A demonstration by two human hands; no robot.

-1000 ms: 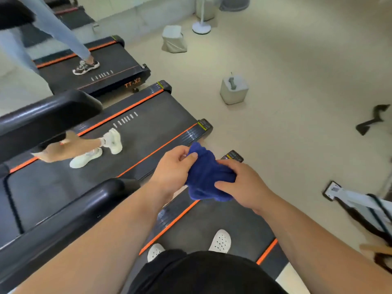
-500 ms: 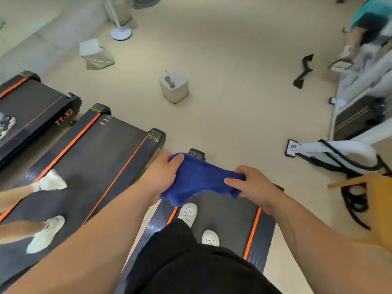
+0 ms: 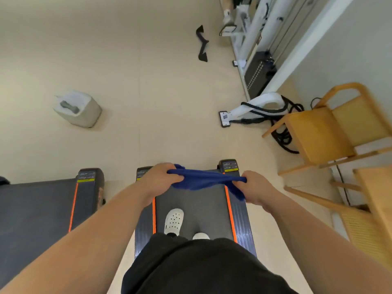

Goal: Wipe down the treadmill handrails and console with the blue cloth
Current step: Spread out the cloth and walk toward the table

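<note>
Left hand [image 3: 161, 179] and right hand [image 3: 254, 187], fingers curled round the blue cloth [image 3: 203, 179] at lower centre, should probably fold it flat before wiping.

Head-worn view, steeply downward

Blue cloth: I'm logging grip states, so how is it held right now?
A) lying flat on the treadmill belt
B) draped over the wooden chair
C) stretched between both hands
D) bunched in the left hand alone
C: the left hand and the right hand each grip one end of the blue cloth, which spans the gap between them over the treadmill belt.
</note>
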